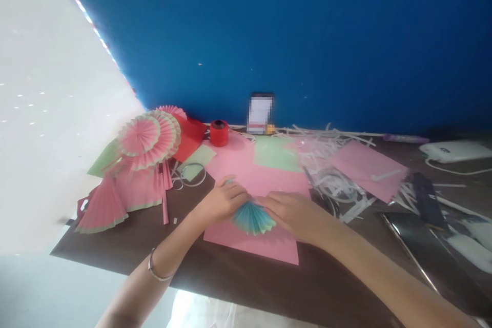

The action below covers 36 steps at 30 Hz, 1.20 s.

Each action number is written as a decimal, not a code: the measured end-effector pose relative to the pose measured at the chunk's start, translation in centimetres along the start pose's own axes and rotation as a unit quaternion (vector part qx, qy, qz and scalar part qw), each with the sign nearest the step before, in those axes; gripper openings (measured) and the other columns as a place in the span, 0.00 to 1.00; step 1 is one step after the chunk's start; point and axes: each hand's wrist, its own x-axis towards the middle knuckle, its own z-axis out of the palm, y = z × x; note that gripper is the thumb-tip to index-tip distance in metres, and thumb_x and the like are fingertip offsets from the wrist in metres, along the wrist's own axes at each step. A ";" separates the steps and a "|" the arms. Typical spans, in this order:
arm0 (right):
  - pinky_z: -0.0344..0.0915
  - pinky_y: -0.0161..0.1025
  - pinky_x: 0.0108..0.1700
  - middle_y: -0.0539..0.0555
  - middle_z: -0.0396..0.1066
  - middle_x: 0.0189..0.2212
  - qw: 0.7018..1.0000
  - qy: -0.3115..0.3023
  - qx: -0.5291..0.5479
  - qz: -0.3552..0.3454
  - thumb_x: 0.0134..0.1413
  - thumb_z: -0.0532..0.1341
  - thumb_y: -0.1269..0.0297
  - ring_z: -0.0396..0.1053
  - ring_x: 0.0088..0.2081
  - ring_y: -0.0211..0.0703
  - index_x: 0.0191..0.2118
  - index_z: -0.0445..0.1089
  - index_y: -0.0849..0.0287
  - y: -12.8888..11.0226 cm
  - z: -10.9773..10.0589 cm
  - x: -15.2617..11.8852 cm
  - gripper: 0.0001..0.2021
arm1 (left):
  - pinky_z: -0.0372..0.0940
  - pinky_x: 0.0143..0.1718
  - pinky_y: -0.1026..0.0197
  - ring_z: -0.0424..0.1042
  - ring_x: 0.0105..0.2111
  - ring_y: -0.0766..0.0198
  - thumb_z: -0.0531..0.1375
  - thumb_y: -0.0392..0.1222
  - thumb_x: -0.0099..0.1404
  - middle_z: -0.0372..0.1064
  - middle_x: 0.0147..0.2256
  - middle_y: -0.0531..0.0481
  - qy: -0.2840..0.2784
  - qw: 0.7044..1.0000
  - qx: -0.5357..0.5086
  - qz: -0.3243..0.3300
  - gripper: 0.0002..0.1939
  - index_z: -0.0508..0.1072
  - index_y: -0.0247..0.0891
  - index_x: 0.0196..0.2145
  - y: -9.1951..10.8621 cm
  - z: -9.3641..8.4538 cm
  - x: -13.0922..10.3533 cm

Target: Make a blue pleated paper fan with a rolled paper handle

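The left hand (226, 199) has its fingers closed on the top left part of a blue paper fan (252, 219), low in the middle of the frame. The right hand (288, 212) touches the fan's right edge with bent fingers. I cannot tell if it pinches, because its thumb side is hidden. Both hands are probably there so the little folds do not spring apart. The fan is over pink paper (249, 247), which may keep the work flat and neat.

Just above, a light green sheet (277, 152) lies on the pink. A red tape roll (219, 136) stands near it, maybe to be easy to reach.

Now I count: two hands, one blue fan, one tape roll and one purple pen (406, 139) at the right. At the left are at least three round pink fans (138, 136), partly covering each other. White strips (338, 184) lie right of the middle, too tangled to count.
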 end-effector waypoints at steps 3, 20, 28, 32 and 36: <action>0.62 0.37 0.31 0.56 0.73 0.31 0.999 -0.020 -0.021 -0.014 0.52 0.51 0.77 0.70 0.32 0.43 0.40 0.70 0.60 -0.2 -0.3 0.5 0.14 | 0.54 0.56 0.53 0.69 0.36 0.67 0.48 0.30 0.64 0.71 0.33 0.49 -0.015 1.000 -0.009 -0.005 0.11 0.69 0.36 0.38 0.0 0.1 -0.1; 0.63 0.37 0.38 0.54 0.70 0.32 0.965 0.011 0.223 0.138 0.53 0.51 0.75 0.68 0.35 0.41 0.37 0.70 0.60 -0.5 1.9 1.2 0.11 | 0.55 0.54 0.53 0.68 0.36 0.67 0.48 0.31 0.65 0.70 0.33 0.50 -0.024 1.000 0.004 0.001 0.10 0.68 0.36 0.38 -0.2 0.8 -0.3; 0.61 0.35 0.33 0.53 0.68 0.28 0.999 0.004 0.036 0.041 0.56 0.50 0.77 0.67 0.32 0.39 0.34 0.69 0.60 -0.5 2.2 0.8 0.11 | 0.56 0.54 0.54 0.67 0.36 0.67 0.48 0.30 0.65 0.70 0.34 0.50 -0.017 1.000 0.020 0.016 0.11 0.68 0.36 0.38 -0.1 0.7 -0.3; 0.56 0.35 0.27 0.53 0.67 0.28 0.998 -0.042 -0.045 0.028 0.50 0.54 0.80 0.65 0.28 0.39 0.32 0.68 0.61 -0.5 2.1 0.8 0.09 | 0.55 0.54 0.54 0.67 0.36 0.67 0.48 0.30 0.65 0.70 0.33 0.50 -0.025 1.000 0.012 0.014 0.10 0.68 0.35 0.38 -0.1 0.6 -0.3; 0.51 0.36 0.24 0.52 0.66 0.26 0.994 -0.057 -0.084 0.028 0.49 0.54 0.81 0.64 0.25 0.38 0.29 0.66 0.61 -0.5 1.8 0.9 0.09 | 0.54 0.54 0.54 0.66 0.37 0.66 0.49 0.30 0.65 0.69 0.33 0.49 -0.048 0.999 0.007 0.012 0.11 0.69 0.36 0.39 -0.2 0.9 -0.4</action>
